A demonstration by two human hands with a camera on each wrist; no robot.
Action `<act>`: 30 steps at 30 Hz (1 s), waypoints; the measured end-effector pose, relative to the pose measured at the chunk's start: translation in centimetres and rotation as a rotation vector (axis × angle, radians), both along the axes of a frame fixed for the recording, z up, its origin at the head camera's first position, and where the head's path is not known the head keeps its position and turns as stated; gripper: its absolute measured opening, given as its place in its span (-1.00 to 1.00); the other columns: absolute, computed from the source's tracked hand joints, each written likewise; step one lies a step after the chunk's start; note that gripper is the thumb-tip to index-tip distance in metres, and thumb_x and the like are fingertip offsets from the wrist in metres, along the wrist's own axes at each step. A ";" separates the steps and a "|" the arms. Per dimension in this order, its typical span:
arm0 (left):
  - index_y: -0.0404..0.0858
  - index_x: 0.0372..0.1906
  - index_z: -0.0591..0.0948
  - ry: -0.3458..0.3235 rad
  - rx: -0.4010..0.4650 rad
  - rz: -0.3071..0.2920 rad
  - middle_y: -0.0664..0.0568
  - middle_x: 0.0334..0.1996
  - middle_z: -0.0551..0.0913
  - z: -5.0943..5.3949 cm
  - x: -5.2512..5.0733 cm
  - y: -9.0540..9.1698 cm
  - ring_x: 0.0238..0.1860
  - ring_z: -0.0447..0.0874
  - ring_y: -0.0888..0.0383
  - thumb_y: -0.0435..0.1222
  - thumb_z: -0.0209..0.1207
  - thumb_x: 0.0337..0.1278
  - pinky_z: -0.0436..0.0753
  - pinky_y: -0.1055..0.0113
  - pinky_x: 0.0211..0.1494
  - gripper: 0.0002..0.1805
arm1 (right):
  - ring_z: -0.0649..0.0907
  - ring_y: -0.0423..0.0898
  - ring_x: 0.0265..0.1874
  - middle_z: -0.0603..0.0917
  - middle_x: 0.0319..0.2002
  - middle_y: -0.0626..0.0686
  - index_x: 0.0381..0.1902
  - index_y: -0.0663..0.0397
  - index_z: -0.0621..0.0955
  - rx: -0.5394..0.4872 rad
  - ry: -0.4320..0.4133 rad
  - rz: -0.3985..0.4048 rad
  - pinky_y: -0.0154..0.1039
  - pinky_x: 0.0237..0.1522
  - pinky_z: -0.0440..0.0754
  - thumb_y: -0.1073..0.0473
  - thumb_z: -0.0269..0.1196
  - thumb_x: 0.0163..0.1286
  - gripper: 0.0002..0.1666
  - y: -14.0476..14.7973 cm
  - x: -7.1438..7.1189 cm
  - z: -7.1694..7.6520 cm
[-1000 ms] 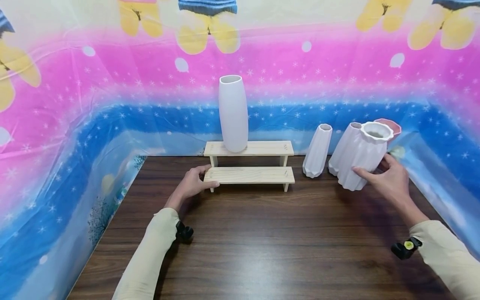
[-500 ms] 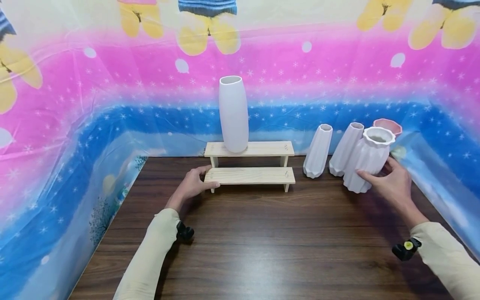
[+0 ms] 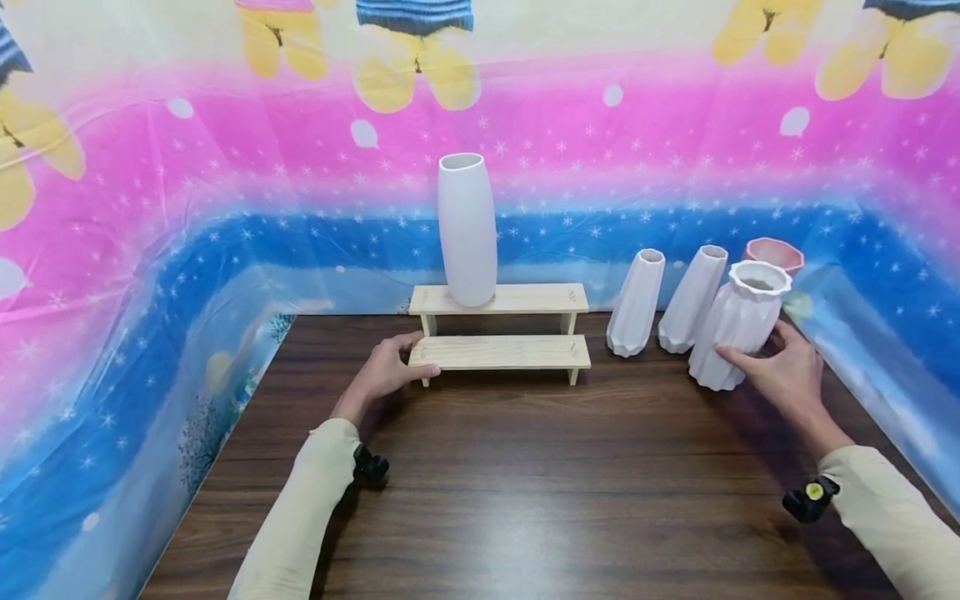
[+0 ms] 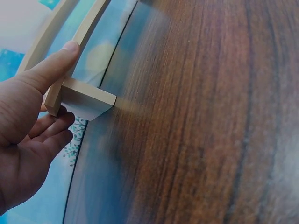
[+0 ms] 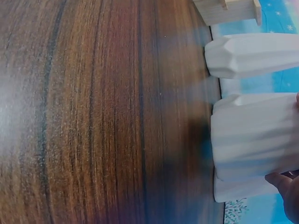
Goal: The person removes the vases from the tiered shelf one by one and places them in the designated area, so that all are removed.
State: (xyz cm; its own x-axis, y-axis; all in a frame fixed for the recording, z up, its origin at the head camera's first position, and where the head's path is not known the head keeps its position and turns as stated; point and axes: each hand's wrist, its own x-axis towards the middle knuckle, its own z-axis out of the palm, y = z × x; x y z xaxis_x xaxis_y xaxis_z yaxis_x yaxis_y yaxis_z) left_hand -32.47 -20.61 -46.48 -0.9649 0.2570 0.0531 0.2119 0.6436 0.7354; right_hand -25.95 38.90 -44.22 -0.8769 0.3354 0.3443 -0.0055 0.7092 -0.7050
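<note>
centrally, near the back edge of a dark wood-grain table point(image 3: 480, 483), a small two-step wooden stand point(image 3: 498, 352) is seen. its lower step is clasped at the left end by the left hand point(image 3: 386, 364): in the left wrist view the thumb is laid over the board and the fingertips are curled beneath, so this grip is closed on the stand. on the upper step, a little left of its middle, a tall smooth white vase point(image 3: 468, 233) is stood upright.

toward the right side of the table, a white fluted vase point(image 3: 738, 325) with a scalloped rim is held low on its body by the right hand point(image 3: 787, 367); this grip is grasping it, with the thumb pressed on the near side and the fingers partly hidden behind. whether its base is touching the table cannot be told for certain. just behind it, a pink vessel point(image 3: 776, 252) is mostly hidden, with its angular rim exposed. to its left, two slim white vases are placed, one close by point(image 3: 690, 304) and one farther left point(image 3: 636, 304). behind everything, a printed cloth point(image 3: 555, 183) in pink and blue is hung.
</note>
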 end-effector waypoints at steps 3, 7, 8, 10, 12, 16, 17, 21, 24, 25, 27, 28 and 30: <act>-0.28 0.52 0.36 0.003 0.003 -0.001 -0.17 0.17 0.62 -0.1 0.0 0.0 -0.03 0.56 -0.01 0.04 0.47 0.11 0.54 0.11 0.03 -0.04 | 0.55 0.29 0.24 0.56 0.30 0.35 0.46 0.20 0.42 -0.001 -0.005 0.003 0.28 0.18 0.45 -0.29 0.57 0.07 0.14 0.0 0.0 -0.1; -0.28 0.53 0.36 0.000 0.002 -0.001 -0.17 0.17 0.62 -0.1 0.1 0.0 -0.02 0.56 0.00 0.04 0.47 0.11 0.54 0.11 0.04 -0.04 | 0.54 0.33 0.25 0.55 0.30 0.37 0.46 0.22 0.42 0.003 -0.011 0.004 0.31 0.19 0.45 -0.29 0.57 0.07 0.16 0.1 0.0 -0.3; -0.28 0.53 0.35 -0.001 0.003 -0.001 -0.17 0.18 0.61 -0.1 0.0 0.0 -0.02 0.56 0.00 0.04 0.47 0.11 0.54 0.11 0.04 -0.04 | 0.54 0.33 0.26 0.54 0.30 0.38 0.46 0.22 0.41 0.005 -0.012 0.002 0.32 0.20 0.45 -0.29 0.57 0.07 0.17 0.1 -0.1 -0.4; -0.28 0.53 0.35 -0.003 0.004 -0.001 -0.17 0.18 0.61 -0.1 0.0 0.0 -0.01 0.56 -0.01 0.04 0.47 0.11 0.54 0.10 0.04 -0.04 | 0.54 0.34 0.26 0.54 0.30 0.38 0.47 0.22 0.41 0.007 -0.016 -0.002 0.32 0.20 0.45 -0.30 0.56 0.07 0.17 0.1 -0.1 -0.6; -0.28 0.53 0.35 -0.004 0.003 -0.001 -0.17 0.18 0.61 0.0 0.0 0.0 -0.02 0.57 -0.01 0.05 0.47 0.11 0.54 0.10 0.04 -0.03 | 0.55 0.34 0.26 0.54 0.30 0.38 0.47 0.21 0.40 0.005 -0.019 -0.007 0.32 0.20 0.45 -0.31 0.56 0.07 0.18 0.2 -0.2 -0.7; -0.27 0.53 0.35 -0.001 0.000 0.000 -0.17 0.18 0.61 -0.1 0.0 -0.1 0.00 0.57 -0.02 0.06 0.46 0.11 0.55 0.09 0.05 -0.03 | 0.55 0.31 0.25 0.54 0.31 0.36 0.48 0.19 0.40 -0.010 -0.032 -0.010 0.31 0.19 0.47 -0.33 0.54 0.08 0.17 0.3 -0.2 -1.0; -0.27 0.53 0.34 0.002 0.000 0.001 -0.17 0.19 0.61 -0.1 0.0 -0.1 0.01 0.57 -0.02 0.06 0.46 0.11 0.55 0.08 0.06 -0.03 | 0.55 0.30 0.24 0.55 0.31 0.35 0.48 0.19 0.40 -0.012 -0.032 -0.010 0.31 0.19 0.47 -0.34 0.54 0.09 0.17 0.4 -0.2 -1.0; -0.27 0.54 0.34 0.007 0.001 0.003 -0.18 0.21 0.59 -0.1 0.1 -0.2 0.02 0.56 -0.04 0.06 0.46 0.11 0.54 0.06 0.07 -0.03 | 0.58 0.24 0.20 0.58 0.29 0.32 0.45 0.17 0.44 -0.005 -0.031 -0.009 0.19 0.15 0.53 -0.33 0.53 0.10 0.12 0.5 -0.4 -1.0; -0.28 0.54 0.34 0.007 -0.003 0.002 -0.18 0.23 0.59 -0.2 0.1 -0.1 0.04 0.56 -0.03 0.07 0.46 0.11 0.54 0.05 0.08 -0.02 | 0.60 0.20 0.17 0.60 0.27 0.30 0.43 0.16 0.45 0.001 -0.028 -0.007 -0.03 0.04 0.56 -0.32 0.53 0.11 0.08 0.6 -0.3 -1.1; -0.28 0.54 0.34 0.005 -0.001 0.003 -0.18 0.23 0.59 -0.2 0.1 -0.1 0.03 0.56 -0.03 0.07 0.46 0.11 0.54 0.05 0.08 -0.02 | 0.60 0.19 0.17 0.60 0.27 0.29 0.42 0.16 0.45 0.001 -0.030 -0.005 -0.06 0.02 0.55 -0.32 0.52 0.11 0.08 0.6 -0.3 -1.2; -0.28 0.54 0.34 0.005 0.000 0.002 -0.18 0.22 0.59 -0.2 0.1 -0.1 0.03 0.56 -0.03 0.07 0.46 0.11 0.54 0.05 0.08 -0.02 | 0.59 0.19 0.17 0.59 0.28 0.29 0.44 0.15 0.44 -0.006 -0.038 0.000 -0.06 0.03 0.56 -0.32 0.51 0.13 0.08 0.7 -0.2 -1.2; -0.27 0.54 0.34 0.003 0.002 0.002 -0.18 0.22 0.59 -0.2 0.1 0.0 0.03 0.56 -0.03 0.06 0.46 0.11 0.54 0.05 0.08 -0.02 | 0.59 0.19 0.18 0.58 0.29 0.29 0.44 0.15 0.43 -0.011 -0.043 0.002 -0.01 0.05 0.57 -0.32 0.51 0.14 0.08 0.7 -0.1 -1.3; -0.27 0.54 0.34 0.001 -0.001 0.001 -0.18 0.22 0.59 -0.2 0.1 0.0 0.03 0.55 -0.03 0.06 0.46 0.11 0.53 0.05 0.09 -0.02 | 0.59 0.19 0.18 0.58 0.30 0.29 0.45 0.14 0.42 -0.016 -0.051 0.005 -0.02 0.05 0.57 -0.32 0.50 0.14 0.08 0.9 0.1 -1.4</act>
